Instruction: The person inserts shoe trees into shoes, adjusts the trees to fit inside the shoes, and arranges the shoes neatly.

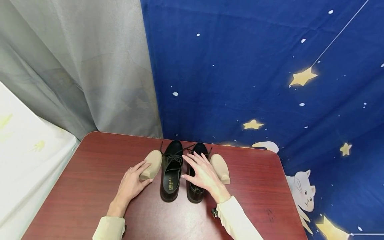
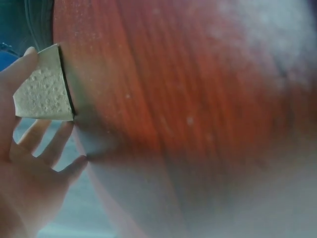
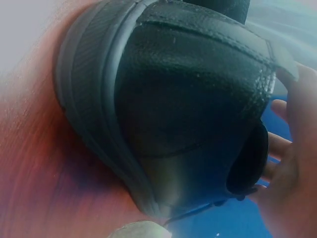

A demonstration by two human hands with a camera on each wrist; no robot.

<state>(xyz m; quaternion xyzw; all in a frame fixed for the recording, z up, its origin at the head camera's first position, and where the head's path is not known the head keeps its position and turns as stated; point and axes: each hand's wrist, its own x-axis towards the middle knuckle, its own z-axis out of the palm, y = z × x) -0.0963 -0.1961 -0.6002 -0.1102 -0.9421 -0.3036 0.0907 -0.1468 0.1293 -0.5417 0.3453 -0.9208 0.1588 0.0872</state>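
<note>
A pair of black lace-up shoes stands side by side on the table, toes toward the far edge: a left shoe (image 1: 171,178) and a right shoe (image 1: 195,196). Beside the left shoe lies a beige block (image 1: 153,163) shaped like the front of a foot. My left hand (image 1: 132,181) reaches around this block, thumb at its near end, loosely spread fingers along its outer side. A matching beige block (image 1: 220,166) lies right of the right shoe. Over that shoe's opening and laces, my right hand (image 1: 202,173) spreads its fingers, hiding part of it.
The reddish-brown wooden table (image 1: 252,200) has rounded far corners. Behind it hang a grey curtain (image 1: 114,66) and a blue cloth (image 1: 216,83) with stars. White patterned fabric (image 1: 30,150) runs along the left side.
</note>
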